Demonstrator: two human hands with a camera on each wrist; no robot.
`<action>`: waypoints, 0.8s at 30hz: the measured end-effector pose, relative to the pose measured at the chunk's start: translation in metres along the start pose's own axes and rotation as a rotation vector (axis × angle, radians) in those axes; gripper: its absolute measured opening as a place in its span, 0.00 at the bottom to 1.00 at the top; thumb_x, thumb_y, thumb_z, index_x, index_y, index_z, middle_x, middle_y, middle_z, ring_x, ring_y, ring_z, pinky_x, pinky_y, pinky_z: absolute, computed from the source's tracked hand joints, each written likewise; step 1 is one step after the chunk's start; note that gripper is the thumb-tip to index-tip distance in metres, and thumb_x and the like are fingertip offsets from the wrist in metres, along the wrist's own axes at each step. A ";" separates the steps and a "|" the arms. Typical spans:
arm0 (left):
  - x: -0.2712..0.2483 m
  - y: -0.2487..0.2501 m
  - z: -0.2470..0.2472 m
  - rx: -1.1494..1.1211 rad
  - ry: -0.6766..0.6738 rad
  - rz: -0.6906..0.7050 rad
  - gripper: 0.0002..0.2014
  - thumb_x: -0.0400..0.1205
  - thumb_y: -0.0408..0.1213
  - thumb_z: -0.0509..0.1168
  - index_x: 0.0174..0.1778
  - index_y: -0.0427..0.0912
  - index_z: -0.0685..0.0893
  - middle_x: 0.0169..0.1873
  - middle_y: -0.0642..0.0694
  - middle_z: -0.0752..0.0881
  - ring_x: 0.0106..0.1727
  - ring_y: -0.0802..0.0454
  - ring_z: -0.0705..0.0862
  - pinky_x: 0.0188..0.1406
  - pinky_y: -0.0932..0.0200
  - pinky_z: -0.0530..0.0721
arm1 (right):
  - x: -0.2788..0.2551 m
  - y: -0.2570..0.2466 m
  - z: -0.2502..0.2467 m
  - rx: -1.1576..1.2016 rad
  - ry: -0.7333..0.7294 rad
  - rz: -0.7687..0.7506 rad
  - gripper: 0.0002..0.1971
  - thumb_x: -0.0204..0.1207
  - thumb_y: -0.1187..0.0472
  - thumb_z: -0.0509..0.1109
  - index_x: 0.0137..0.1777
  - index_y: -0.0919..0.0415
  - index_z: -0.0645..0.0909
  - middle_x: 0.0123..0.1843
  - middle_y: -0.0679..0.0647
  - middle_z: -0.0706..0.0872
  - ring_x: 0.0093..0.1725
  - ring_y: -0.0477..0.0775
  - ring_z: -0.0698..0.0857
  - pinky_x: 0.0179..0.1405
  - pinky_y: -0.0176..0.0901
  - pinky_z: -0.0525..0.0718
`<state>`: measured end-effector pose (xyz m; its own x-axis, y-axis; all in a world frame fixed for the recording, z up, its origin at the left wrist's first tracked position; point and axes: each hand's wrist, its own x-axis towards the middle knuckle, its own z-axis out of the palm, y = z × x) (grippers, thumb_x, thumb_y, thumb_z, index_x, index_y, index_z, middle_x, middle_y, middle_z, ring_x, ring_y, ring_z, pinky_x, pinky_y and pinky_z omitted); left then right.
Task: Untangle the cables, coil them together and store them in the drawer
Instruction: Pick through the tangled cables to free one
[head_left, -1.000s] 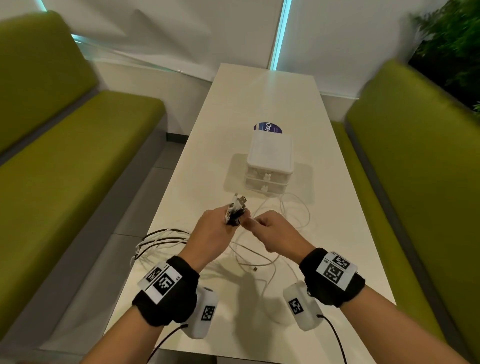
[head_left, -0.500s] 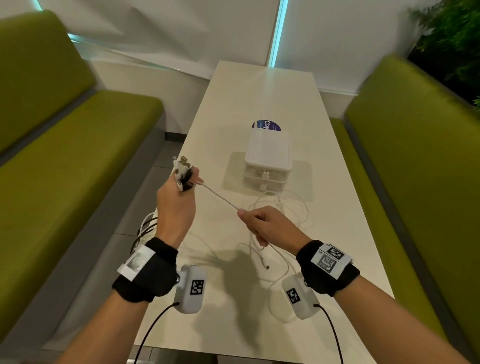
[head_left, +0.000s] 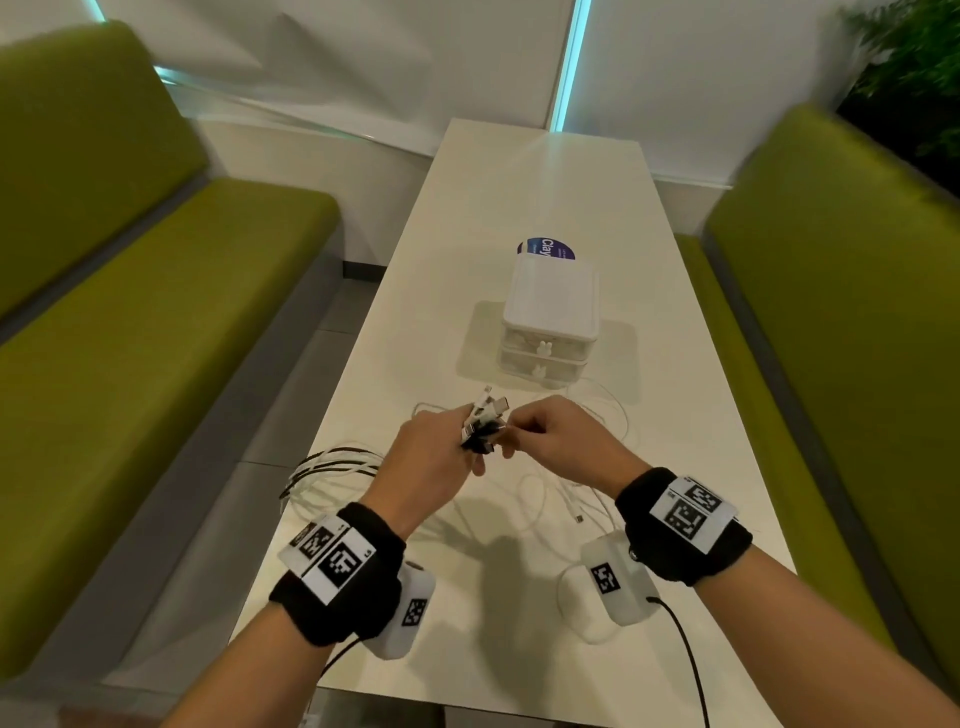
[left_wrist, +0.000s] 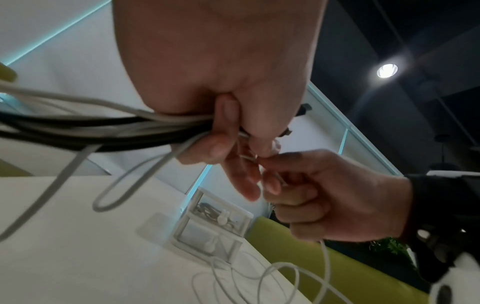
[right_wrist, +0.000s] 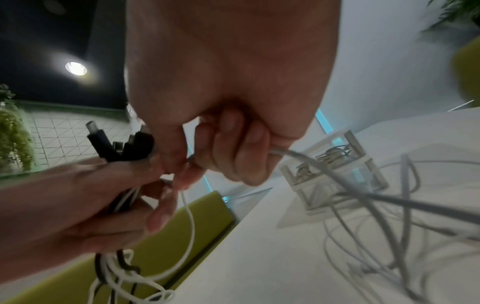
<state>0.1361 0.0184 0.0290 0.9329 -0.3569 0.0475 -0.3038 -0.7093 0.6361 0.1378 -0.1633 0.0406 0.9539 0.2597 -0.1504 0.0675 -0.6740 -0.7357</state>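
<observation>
Over the tabletop (head_left: 540, 171), the left hand (head_left: 431, 462) grips a bundle of black and white cable ends (head_left: 483, 423), fingers (left_wrist: 221, 144) curled tight round it, while the right hand (head_left: 563, 447) pinches one thin white cable (right_wrist: 191, 226) against that bundle. Loose white cables (head_left: 605, 415) lie before the closed two-drawer organizer (head_left: 548, 322) mid-tabletop, other loops hanging over the left edge. The work seems at the gathering stage; coiling likely needs the remaining slack drawn in evenly.
</observation>
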 end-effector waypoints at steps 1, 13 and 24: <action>0.000 0.001 -0.003 0.020 0.000 -0.005 0.15 0.76 0.26 0.61 0.48 0.50 0.86 0.30 0.56 0.88 0.47 0.52 0.85 0.47 0.55 0.80 | -0.002 0.002 0.001 0.030 -0.007 0.019 0.21 0.82 0.47 0.68 0.31 0.58 0.85 0.19 0.45 0.69 0.20 0.44 0.65 0.24 0.36 0.64; 0.002 -0.011 -0.028 -0.649 0.399 -0.301 0.07 0.89 0.45 0.58 0.58 0.52 0.79 0.42 0.51 0.92 0.16 0.62 0.69 0.22 0.62 0.69 | -0.005 0.012 0.002 0.095 0.036 0.043 0.29 0.85 0.39 0.59 0.25 0.56 0.74 0.25 0.53 0.66 0.23 0.47 0.63 0.32 0.42 0.65; 0.000 0.000 0.002 0.010 0.142 0.066 0.11 0.79 0.25 0.64 0.50 0.43 0.86 0.42 0.47 0.88 0.48 0.43 0.86 0.41 0.55 0.76 | -0.005 -0.006 -0.013 0.480 -0.106 0.067 0.22 0.84 0.60 0.58 0.28 0.66 0.77 0.21 0.52 0.60 0.23 0.52 0.56 0.23 0.40 0.57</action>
<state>0.1358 0.0173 0.0271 0.9288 -0.3136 0.1976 -0.3662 -0.6936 0.6204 0.1366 -0.1695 0.0541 0.9150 0.3123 -0.2555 -0.1589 -0.3033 -0.9396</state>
